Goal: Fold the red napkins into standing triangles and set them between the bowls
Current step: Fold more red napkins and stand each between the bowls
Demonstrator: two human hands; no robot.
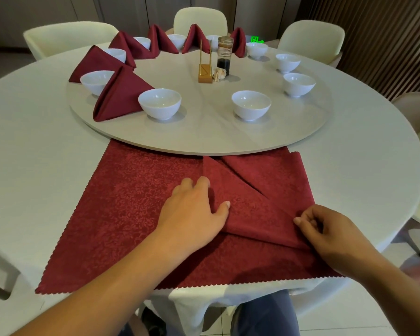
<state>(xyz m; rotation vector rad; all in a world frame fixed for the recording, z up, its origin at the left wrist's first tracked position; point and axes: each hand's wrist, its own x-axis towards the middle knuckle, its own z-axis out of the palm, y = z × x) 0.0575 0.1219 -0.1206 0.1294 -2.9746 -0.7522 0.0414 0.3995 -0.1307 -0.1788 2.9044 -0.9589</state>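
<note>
A large red napkin (pixel 121 204) lies spread on the white tablecloth at the near edge, its right part folded over into a triangular flap (pixel 247 209). My left hand (pixel 194 209) presses flat on the napkin at the flap's left edge, fingers spread. My right hand (pixel 325 229) pinches the flap's folded corner at the right. Several folded red napkins stand as triangles between white bowls on the turntable's left and far side, the nearest napkin (pixel 121 95) beside a bowl (pixel 159 103). Bowls on the right, such as one (pixel 251 105), have no napkins beside them.
A round turntable (pixel 204 139) carries the bowls; its near rim covers the napkin's far edge. At its middle stand a gold holder (pixel 205 69), a glass jar (pixel 225 54) and a garlic bulb (pixel 220 73). Cream chairs (pixel 200 20) ring the table.
</note>
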